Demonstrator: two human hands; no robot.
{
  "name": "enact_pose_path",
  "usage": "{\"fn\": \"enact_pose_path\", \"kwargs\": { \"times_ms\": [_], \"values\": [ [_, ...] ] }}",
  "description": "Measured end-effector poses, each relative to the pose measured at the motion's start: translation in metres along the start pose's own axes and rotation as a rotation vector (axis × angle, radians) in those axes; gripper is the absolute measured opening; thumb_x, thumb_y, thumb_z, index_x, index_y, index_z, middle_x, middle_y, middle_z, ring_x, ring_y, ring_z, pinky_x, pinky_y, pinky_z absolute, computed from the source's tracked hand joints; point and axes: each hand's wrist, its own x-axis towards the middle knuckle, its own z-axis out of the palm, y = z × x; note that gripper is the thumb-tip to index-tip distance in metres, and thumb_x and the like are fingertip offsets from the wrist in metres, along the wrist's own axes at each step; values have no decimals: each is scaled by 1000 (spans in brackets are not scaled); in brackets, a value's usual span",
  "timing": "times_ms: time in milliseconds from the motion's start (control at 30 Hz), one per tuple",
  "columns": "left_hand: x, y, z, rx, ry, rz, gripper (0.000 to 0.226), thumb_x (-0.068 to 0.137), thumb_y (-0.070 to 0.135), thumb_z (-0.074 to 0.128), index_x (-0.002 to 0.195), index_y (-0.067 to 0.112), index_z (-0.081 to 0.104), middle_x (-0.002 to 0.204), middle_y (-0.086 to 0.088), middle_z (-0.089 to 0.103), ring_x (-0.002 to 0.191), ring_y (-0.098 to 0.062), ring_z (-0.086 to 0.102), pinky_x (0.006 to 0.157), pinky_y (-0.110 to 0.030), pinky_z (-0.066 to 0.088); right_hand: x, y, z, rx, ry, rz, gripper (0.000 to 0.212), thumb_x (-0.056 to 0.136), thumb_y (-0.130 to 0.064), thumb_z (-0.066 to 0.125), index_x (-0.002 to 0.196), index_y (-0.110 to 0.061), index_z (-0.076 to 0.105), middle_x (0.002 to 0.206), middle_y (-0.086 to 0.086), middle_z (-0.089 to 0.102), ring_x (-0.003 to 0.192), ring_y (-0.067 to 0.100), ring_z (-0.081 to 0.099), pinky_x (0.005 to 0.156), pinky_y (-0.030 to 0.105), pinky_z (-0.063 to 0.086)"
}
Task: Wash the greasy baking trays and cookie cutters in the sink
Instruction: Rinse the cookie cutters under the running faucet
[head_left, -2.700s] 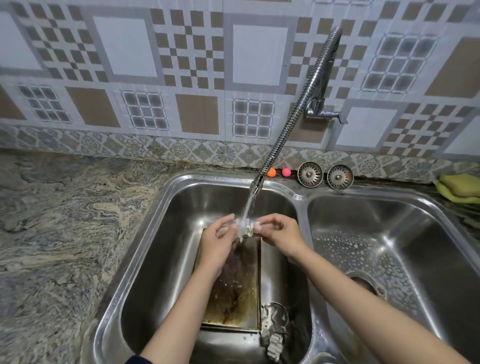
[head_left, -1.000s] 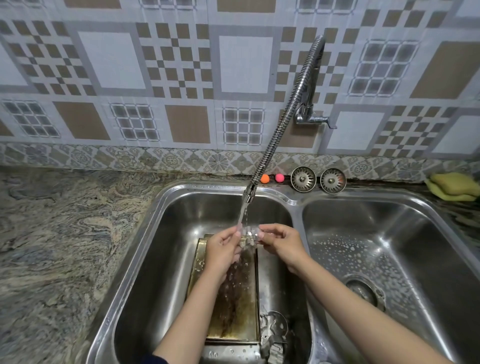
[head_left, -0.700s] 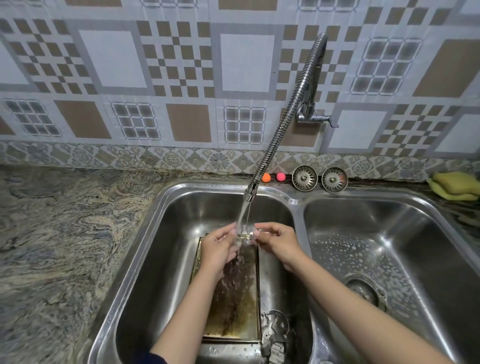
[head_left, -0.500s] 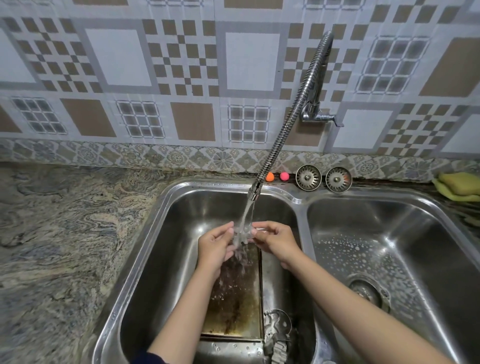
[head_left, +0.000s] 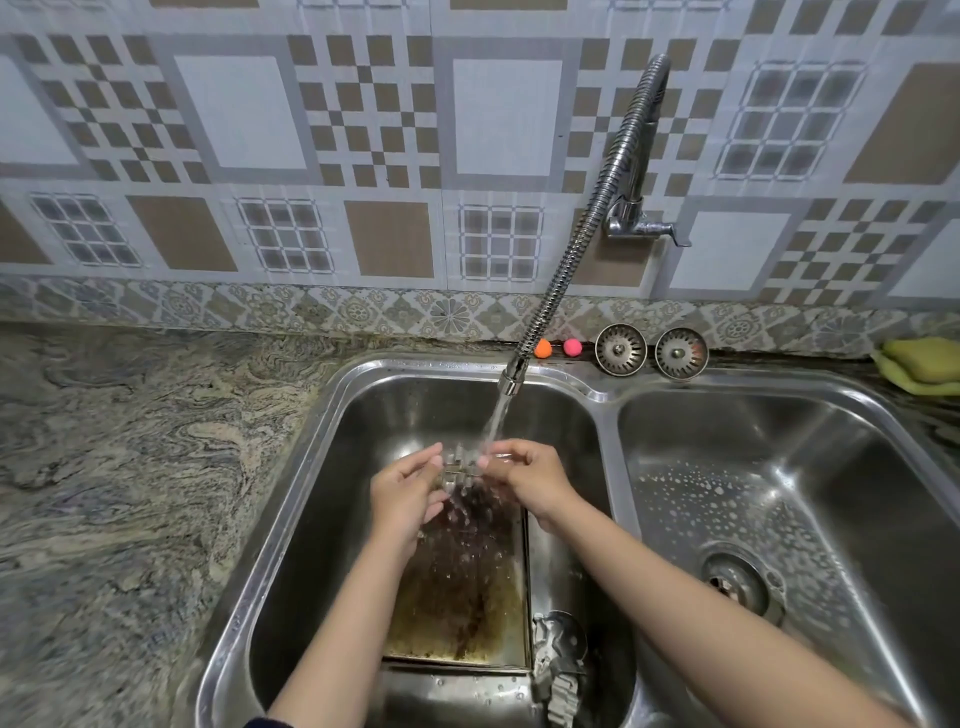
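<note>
Left hand (head_left: 404, 493), right hand (head_left: 530, 478) pinch probable cookie cutter (head_left: 460, 464) between fingertips.

A double sink (head_left: 608, 395) is set into the bench (head_left: 130, 467), with the tiled wall (head_left: 363, 156) behind it. A baking tray (head_left: 462, 597) lies in the left basin, and more cutters (head_left: 558, 654) lie just right of it. Above the tray, a cookie cutter (head_left: 460, 467) is held between the left hand (head_left: 405, 499) and the right hand (head_left: 530, 480), under the spout of the faucet (head_left: 571, 260). Two strainers (head_left: 621, 349) are stood behind the divider, with two small balls (head_left: 557, 347) left of them. A sponge (head_left: 919, 364) lies at the far right.
</note>
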Motion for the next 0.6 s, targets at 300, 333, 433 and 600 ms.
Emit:
{"fn": "enact_pose_path", "kwargs": {
  "times_ms": [300, 333, 433, 600],
  "values": [
    [-6, 8, 3, -1, -32, 26, 25, 91, 13, 60, 115, 17, 66, 103, -9, 71, 74, -16, 69, 62, -18, 55, -6, -14, -5, -90, 15, -89, 21, 82, -3, 71, 102, 0, 68, 79, 4, 69, 60, 4, 65, 57, 16, 51],
    [-8, 10, 8, -7, -56, 37, 27, 92, 13, 59, 118, 17, 64, 104, -7, 71, 78, -16, 69, 65, -19, 55, -8, -20, -11, -97, 24, -116, 22, 82, -3, 71, 103, 1, 68, 79, 5, 69, 60, 5, 64, 56, 15, 50],
    [-12, 13, 21, -16, -125, 76, 35, 93, 16, 58, 127, 22, 57, 109, 0, 69, 92, -17, 70, 75, -23, 53, -18, -41, -34, -73, 66, -217, 21, 82, -1, 69, 103, -1, 69, 84, 7, 70, 68, 9, 64, 63, 16, 53],
    [-18, -6, 26, 141, -235, 113, 25, 88, 16, 64, 110, 28, 65, 102, 2, 72, 93, -17, 69, 83, -28, 52, -60, -60, -97, -83, 109, -329, 18, 74, -8, 74, 87, -20, 74, 82, -2, 74, 78, 11, 67, 77, 23, 57]
  ]
}}
